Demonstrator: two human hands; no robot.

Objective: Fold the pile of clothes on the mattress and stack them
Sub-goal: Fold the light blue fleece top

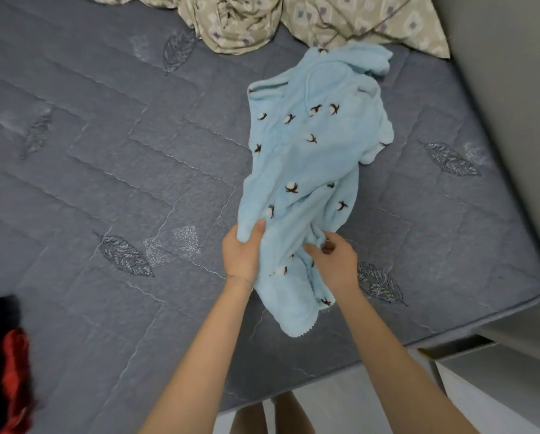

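Two hands grasp one pale-blue fleece garment (312, 170) on a grey mattress (105, 170).
Its long axis runs away from the person; left hand (242, 255) and right hand (336, 261) each hold a closed grip on its near end.

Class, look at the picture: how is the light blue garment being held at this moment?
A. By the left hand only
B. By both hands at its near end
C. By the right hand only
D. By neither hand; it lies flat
B: the left hand pinches the near edge of the light blue garment, and the right hand grips bunched fabric beside it, over the grey mattress.
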